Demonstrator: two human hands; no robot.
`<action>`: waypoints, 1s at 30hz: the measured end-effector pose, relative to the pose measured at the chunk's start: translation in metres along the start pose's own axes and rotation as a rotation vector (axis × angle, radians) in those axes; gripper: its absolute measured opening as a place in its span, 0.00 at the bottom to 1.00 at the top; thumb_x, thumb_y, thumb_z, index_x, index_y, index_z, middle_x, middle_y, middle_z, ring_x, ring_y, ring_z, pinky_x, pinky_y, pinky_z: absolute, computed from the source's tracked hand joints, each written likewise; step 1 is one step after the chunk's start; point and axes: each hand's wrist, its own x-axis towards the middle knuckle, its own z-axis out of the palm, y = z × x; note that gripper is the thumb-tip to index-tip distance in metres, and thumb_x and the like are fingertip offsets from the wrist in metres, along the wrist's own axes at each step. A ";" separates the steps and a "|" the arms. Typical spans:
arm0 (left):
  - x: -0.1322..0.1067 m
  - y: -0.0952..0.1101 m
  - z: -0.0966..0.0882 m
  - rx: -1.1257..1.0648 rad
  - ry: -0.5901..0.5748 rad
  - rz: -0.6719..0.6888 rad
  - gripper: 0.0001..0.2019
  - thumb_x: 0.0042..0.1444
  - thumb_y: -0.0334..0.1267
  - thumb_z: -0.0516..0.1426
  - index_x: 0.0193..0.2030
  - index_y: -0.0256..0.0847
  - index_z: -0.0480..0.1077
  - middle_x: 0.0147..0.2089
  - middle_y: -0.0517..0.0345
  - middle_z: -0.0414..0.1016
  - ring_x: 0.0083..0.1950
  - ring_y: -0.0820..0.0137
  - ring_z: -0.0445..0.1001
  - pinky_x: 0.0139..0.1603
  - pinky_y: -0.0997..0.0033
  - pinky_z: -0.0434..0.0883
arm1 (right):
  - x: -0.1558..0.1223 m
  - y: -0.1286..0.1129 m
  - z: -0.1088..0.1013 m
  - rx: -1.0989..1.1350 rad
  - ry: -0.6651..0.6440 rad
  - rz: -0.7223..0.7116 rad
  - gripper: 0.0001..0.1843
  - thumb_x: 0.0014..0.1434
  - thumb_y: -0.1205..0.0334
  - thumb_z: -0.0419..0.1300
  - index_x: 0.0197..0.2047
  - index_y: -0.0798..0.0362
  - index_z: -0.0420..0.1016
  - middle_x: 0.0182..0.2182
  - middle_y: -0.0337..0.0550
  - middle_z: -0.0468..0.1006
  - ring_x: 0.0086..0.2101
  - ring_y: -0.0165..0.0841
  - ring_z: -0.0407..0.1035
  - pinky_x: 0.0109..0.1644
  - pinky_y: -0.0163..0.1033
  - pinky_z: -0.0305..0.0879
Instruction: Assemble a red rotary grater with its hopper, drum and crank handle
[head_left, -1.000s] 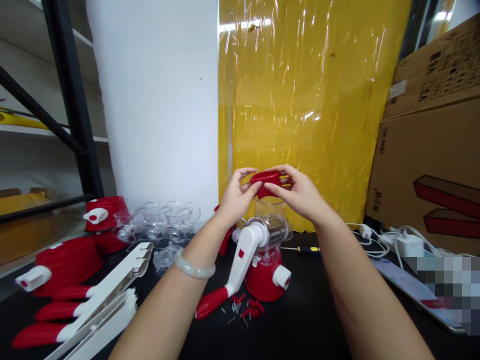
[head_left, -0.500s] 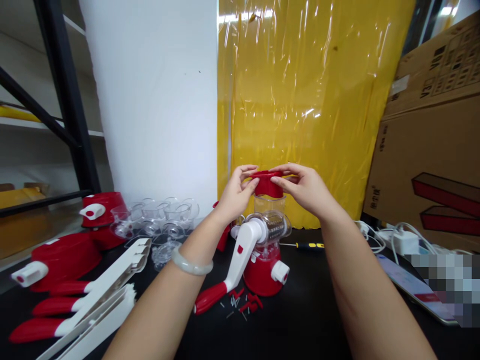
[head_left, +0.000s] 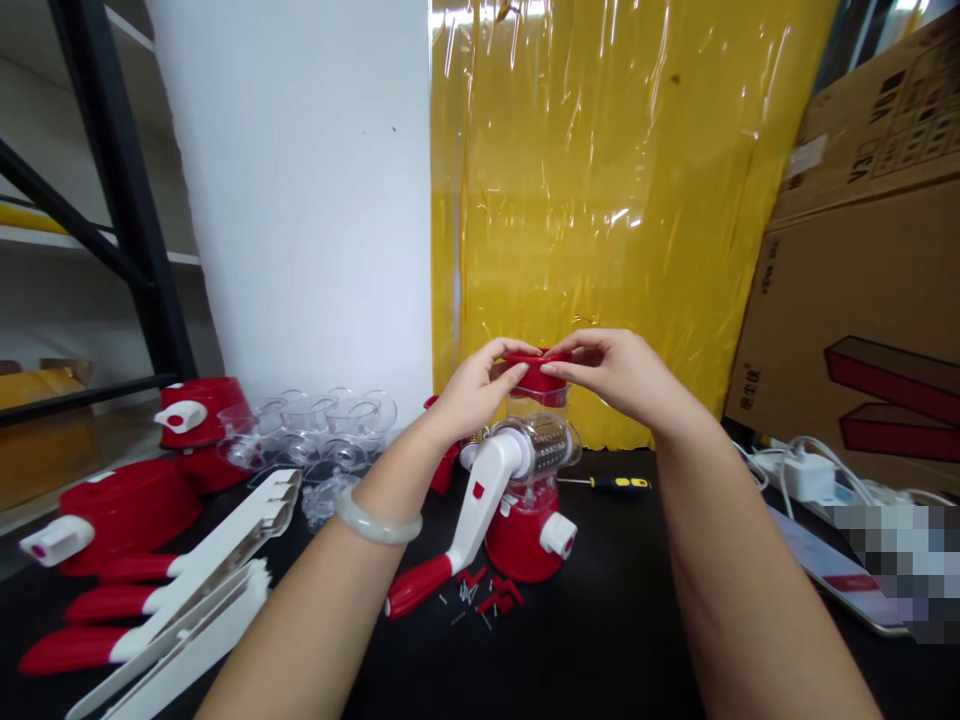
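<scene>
A red and white hand-crank grater [head_left: 525, 500] stands on the black table [head_left: 570, 660], its white crank with a red grip slanting down to the left. Both hands pinch a small red plastic cap [head_left: 536, 372] that sits in the mouth of the grater's clear feed chute [head_left: 541, 402]. My left hand [head_left: 476, 390] grips the cap's left edge with thumb and fingers closed. My right hand [head_left: 619, 372] holds its right edge from above, fingers bent onto it.
Small red clips and metal pins [head_left: 484, 598] lie in front of the grater. A yellow-handled screwdriver [head_left: 615, 484] lies behind it. Clear drum housings [head_left: 315, 430], red bases [head_left: 120, 510] and white-red crank handles [head_left: 187, 590] fill the left. Cardboard boxes [head_left: 862, 300] and white chargers [head_left: 806, 475] stand right.
Both hands have lowered the red cap from above the chute down into its mouth. The view has shifted slightly.
</scene>
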 end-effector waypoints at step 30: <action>-0.005 0.008 -0.002 0.197 -0.085 -0.021 0.15 0.56 0.35 0.61 0.51 0.40 0.71 0.55 0.44 0.75 0.55 0.60 0.75 0.57 0.51 0.72 | -0.011 -0.016 -0.006 -0.381 -0.147 0.016 0.20 0.55 0.40 0.61 0.32 0.49 0.78 0.25 0.40 0.78 0.23 0.31 0.67 0.28 0.37 0.57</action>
